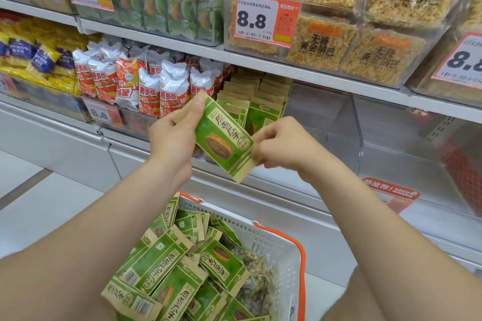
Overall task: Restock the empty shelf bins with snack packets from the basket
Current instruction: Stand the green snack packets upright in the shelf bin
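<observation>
I hold one green and tan snack packet (pixel 224 141) with a seed picture in front of the lower shelf. My left hand (pixel 174 135) grips its upper left end, thumb on top. My right hand (pixel 283 149) pinches its lower right edge. Just behind it, a clear shelf bin (pixel 257 101) holds upright packets of the same kind. To the right stands an empty clear bin (pixel 339 125). Below my arms, a white basket (pixel 283 247) with orange handles holds several more green packets (pixel 172 266).
Red and white chip bags (pixel 135 81) fill the bin to the left, yellow and blue bags (pixel 34 60) farther left. The upper shelf carries green packets (pixel 167 5) and crispy rice blocks (pixel 365 34) behind 8.8 price tags. An orange label (pixel 391 191) sticks on the shelf edge at right.
</observation>
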